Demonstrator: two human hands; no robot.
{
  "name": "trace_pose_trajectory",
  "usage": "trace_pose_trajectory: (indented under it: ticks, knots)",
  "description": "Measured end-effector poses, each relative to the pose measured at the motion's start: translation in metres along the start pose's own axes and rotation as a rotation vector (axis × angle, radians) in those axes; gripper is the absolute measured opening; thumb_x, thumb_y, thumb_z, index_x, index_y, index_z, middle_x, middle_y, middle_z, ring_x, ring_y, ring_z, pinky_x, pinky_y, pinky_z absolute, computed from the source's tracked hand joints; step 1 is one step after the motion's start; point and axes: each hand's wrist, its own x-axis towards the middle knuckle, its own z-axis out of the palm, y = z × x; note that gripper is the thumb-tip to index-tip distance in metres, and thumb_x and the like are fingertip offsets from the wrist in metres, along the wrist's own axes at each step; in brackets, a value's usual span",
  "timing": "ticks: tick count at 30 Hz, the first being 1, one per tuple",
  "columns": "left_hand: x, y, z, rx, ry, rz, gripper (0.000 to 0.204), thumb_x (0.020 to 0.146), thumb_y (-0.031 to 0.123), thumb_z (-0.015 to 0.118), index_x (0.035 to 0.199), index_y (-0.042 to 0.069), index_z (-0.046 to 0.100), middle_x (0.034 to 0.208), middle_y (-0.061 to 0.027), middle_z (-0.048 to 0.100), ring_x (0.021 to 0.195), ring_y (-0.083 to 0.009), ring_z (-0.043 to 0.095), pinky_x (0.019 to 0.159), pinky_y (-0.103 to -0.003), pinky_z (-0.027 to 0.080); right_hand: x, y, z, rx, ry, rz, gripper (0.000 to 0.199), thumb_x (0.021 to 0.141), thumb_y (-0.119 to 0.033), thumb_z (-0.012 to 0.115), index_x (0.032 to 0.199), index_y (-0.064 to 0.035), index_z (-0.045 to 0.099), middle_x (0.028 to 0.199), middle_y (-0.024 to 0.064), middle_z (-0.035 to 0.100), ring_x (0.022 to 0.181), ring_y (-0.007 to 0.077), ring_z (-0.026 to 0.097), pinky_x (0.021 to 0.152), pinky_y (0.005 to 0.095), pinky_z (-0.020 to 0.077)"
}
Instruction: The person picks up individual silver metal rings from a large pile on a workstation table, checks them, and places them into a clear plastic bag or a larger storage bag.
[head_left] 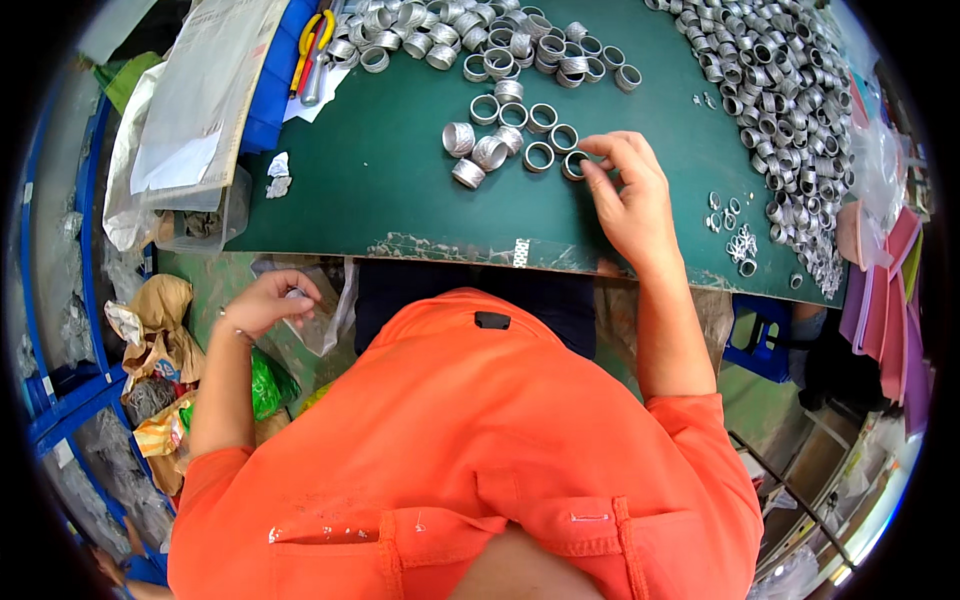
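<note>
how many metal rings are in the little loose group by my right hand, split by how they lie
metal rings lying flat, hole up: 6, one of them pinched in the fingers of the right hand
metal rings on their side or tilted: 5, counting the one nearest the top pile
total: 11

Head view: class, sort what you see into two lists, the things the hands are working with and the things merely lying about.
In use:
- right hand touching a metal ring in the small ring cluster
- left hand holding a clear plastic bag below the green table

Lying about:
- yellow-handled pliers
- papers
- large ring heap
- crumpled wrappers
</note>
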Motion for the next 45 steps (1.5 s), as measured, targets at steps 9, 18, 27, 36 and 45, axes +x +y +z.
trace_pose_trajectory:
  ticks: [9,18,27,36,45]
  knots:
    - [0.041,0.039,0.056,0.527,-0.128,0.109,0.052,0.085,0.021,0.069,0.126,-0.005,0.052,0.113,-0.0180,0.064,0.098,-0.0231,0.066,0.083,-0.032,0.053,0.007,0.001,0.011,-0.193,-0.086,-0.027,0.034,0.076,-0.013,0.075,0.106,-0.0031,0.064,0.100,0.0132,0.058,0.091,0.0299,0.058,0.078,0.0373,0.0488]
    - [0.064,0.140,0.163,-0.647,-0.353,0.222,0.037,0.101,0.028,0.043,0.126,0.000,0.047,0.114,-0.0177,0.062,0.100,-0.0281,0.066,0.081,-0.034,0.055,-0.010,-0.017,0.014,0.440,-0.103,-0.074,0.022,0.079,-0.008,0.073,0.100,-0.0027,0.065,0.098,0.0066,0.061,0.078,0.0134,0.057,0.066,0.0251,0.0476]
    - [0.079,0.130,0.173,-0.813,-0.367,0.127,0.027,0.100,0.014,0.044,0.121,-0.001,0.051,0.114,-0.0211,0.061,0.102,-0.0293,0.065,0.083,-0.037,0.056,0.023,-0.015,0.024,-0.181,-0.163,-0.049,0.042,0.075,-0.020,0.077,0.108,-0.0009,0.060,0.103,0.0158,0.056,0.094,0.0343,0.059,0.077,0.0391,0.0507]
    - [0.074,0.136,0.176,-0.964,-0.361,0.069,0.041,0.102,0.033,0.039,0.124,0.000,0.050,0.112,-0.0203,0.061,0.107,-0.0365,0.062,0.082,-0.043,0.057,0.016,-0.030,0.009,0.247,-0.291,0.009,0.036,0.070,-0.013,0.079,0.100,-0.0021,0.064,0.084,0.0058,0.055,0.071,0.0146,0.056,0.065,0.0301,0.0490]
    - [0.074,0.121,0.165,-1.006,-0.403,0.071,0.035,0.100,0.028,0.043,0.121,0.002,0.052,0.109,-0.0200,0.062,0.108,-0.0406,0.060,0.079,-0.045,0.058,0.031,-0.032,0.040,-0.088,-0.217,-0.393,0.042,0.070,-0.001,0.073,0.109,-0.0110,0.063,0.108,0.0122,0.055,0.100,0.0325,0.053,0.086,0.0403,0.0449]
